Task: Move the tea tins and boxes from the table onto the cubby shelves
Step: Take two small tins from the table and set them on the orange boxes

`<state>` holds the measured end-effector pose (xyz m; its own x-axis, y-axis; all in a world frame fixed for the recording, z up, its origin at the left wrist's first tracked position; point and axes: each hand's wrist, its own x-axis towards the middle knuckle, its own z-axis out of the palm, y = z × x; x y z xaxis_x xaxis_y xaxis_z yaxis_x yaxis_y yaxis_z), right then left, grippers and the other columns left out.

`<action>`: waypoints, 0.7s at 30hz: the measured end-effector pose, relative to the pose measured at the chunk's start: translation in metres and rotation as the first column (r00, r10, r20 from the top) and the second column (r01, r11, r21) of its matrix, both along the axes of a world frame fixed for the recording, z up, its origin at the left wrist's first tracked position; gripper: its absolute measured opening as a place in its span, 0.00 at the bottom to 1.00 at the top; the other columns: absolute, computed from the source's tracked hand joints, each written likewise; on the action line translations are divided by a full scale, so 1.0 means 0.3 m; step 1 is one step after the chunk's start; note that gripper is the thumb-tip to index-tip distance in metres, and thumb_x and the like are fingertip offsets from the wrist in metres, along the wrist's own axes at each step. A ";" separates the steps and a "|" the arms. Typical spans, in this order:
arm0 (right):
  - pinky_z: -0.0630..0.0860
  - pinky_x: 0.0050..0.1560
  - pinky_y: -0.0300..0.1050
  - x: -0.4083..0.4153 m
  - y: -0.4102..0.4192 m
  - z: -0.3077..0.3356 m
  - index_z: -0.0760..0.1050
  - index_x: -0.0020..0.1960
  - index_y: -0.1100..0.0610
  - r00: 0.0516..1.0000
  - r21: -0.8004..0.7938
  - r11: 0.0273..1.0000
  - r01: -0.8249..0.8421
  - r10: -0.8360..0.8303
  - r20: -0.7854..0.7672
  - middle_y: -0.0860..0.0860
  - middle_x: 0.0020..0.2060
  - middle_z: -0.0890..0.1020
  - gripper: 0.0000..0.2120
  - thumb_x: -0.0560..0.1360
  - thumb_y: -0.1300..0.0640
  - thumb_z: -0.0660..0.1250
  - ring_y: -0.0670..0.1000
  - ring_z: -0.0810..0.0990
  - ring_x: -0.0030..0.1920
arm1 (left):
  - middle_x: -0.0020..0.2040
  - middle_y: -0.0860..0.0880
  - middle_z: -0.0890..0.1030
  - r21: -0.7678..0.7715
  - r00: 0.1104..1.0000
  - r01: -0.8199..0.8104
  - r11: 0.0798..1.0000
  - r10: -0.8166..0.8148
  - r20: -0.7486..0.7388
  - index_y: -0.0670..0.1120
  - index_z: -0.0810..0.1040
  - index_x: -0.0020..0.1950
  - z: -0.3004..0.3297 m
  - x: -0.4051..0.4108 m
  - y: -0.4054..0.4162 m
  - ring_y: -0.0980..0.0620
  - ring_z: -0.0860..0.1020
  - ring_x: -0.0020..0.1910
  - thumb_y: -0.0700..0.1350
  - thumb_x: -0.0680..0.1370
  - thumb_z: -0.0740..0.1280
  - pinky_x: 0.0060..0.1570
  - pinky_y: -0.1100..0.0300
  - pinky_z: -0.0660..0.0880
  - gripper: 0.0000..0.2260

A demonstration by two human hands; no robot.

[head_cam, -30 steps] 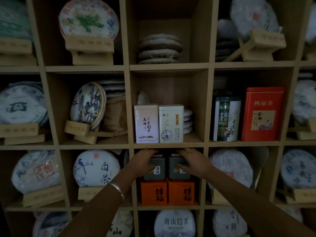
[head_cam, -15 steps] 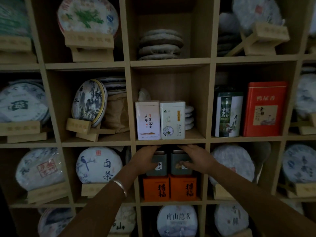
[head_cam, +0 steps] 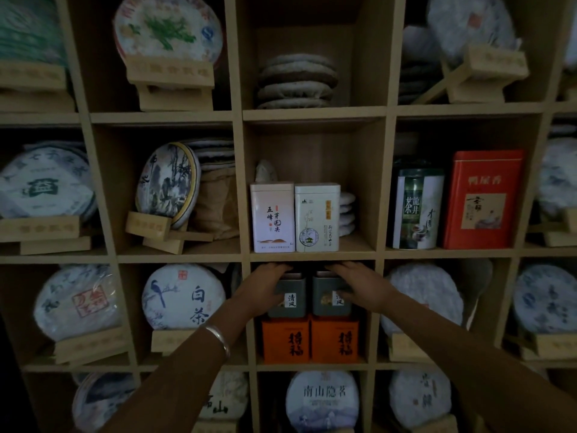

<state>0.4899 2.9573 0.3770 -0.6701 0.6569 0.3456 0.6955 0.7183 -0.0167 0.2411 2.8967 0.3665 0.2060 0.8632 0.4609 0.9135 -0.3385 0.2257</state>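
Two small grey tea tins stand side by side in the middle cubby, on top of two orange boxes (head_cam: 309,339). My left hand (head_cam: 262,285) wraps the top and left side of the left grey tin (head_cam: 292,300). On the right grey tin (head_cam: 327,300), my right hand (head_cam: 359,287) holds the top and right side. Both arms reach in from below. In the cubby above stand a white tin with an orange hill (head_cam: 272,217) and a white tin with a green seal (head_cam: 317,217).
The wooden cubby shelf (head_cam: 312,256) fills the view. A green-and-white round tin (head_cam: 416,209) and a red tin (head_cam: 482,200) stand in the cubby to the right. Wrapped round tea cakes on wooden stands (head_cam: 184,296) fill most other cubbies.
Both hands stay on the two grey tins, which sit a little deeper on the orange boxes. The view has shifted slightly.
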 end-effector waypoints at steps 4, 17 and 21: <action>0.66 0.68 0.48 0.000 -0.001 0.004 0.62 0.75 0.53 1.000 0.014 1.000 -0.004 0.004 0.006 0.54 0.72 0.67 0.31 0.75 0.56 0.69 0.56 0.67 0.70 | 0.66 0.46 0.75 -0.024 1.000 -0.020 1.000 0.020 -0.004 0.47 0.71 0.69 -0.002 -0.003 -0.002 0.48 0.71 0.65 0.43 0.72 0.71 0.63 0.54 0.70 0.26; 0.69 0.65 0.48 0.020 -0.022 0.001 0.54 0.77 0.54 0.999 0.063 0.997 -0.034 0.034 0.002 0.56 0.73 0.66 0.37 0.75 0.51 0.68 0.57 0.67 0.69 | 0.69 0.46 0.72 -0.013 1.000 -0.004 1.000 0.004 0.030 0.51 0.64 0.74 0.002 0.007 -0.029 0.47 0.68 0.69 0.41 0.71 0.71 0.65 0.49 0.71 0.33; 0.69 0.65 0.48 0.033 -0.032 0.001 0.54 0.77 0.55 0.999 0.094 0.995 -0.034 0.032 0.018 0.56 0.73 0.65 0.37 0.75 0.50 0.69 0.57 0.67 0.69 | 0.68 0.46 0.73 0.027 1.000 0.005 1.000 -0.006 0.029 0.48 0.67 0.73 0.007 0.003 -0.049 0.47 0.69 0.68 0.42 0.71 0.71 0.65 0.49 0.70 0.31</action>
<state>0.4997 2.9475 0.3773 -0.6968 0.5995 0.3937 0.6711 0.7387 0.0628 0.2420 2.8822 0.3686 0.1972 0.8495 0.4894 0.9048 -0.3499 0.2427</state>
